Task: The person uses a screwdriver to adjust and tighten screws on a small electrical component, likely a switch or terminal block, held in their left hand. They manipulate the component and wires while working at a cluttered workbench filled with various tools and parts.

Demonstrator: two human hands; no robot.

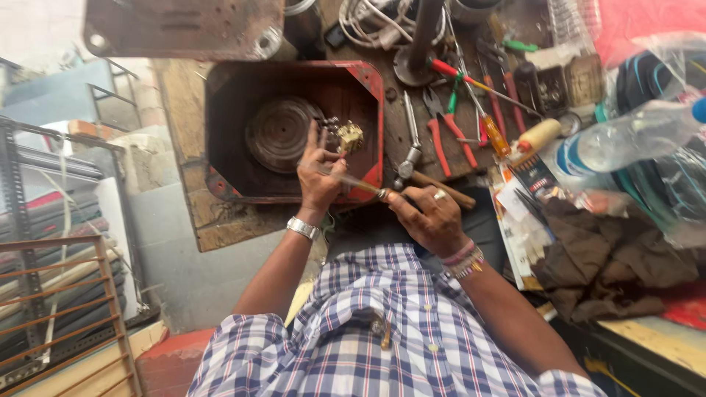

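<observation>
Beyond the left hand, the red housing (368, 88) is sitting on the bench (176, 125), open side up, with a round ribbed disc (281, 134) lying flat on its floor; it is looking like heavy, rigid metal, not something to shift with one hand. The left hand (318, 176), a watch (301, 228) on its wrist, is pinching a small brass-coloured part (350, 137) between fingertips and thumb, holding it raised over the near right corner of the housing. The part is appearing small, light and stiff, with uneven edges and dark bits at its upper left; a firm fingertip pinch on its lower body is seeming the sound hold, since it could slip free and drop into the housing. Between the two hands a thin tool (360, 184) is running at a slant, its tip hidden at the left palm, so contact with the part cannot be confirmed. The right hand (434, 217), wearing a ring and wrist bands, is closing around the tool's handle end; the tool is reading as stiff and light, best gripped at that handle. Just beyond the right hand a hammer (409, 158) is lying, untouched. Further right, red-handled pliers (448, 132) and screwdrivers (491, 125) are lying loose, then a clear bottle (625, 136), and a brown cloth (610, 265) to the right of the right wrist.
</observation>
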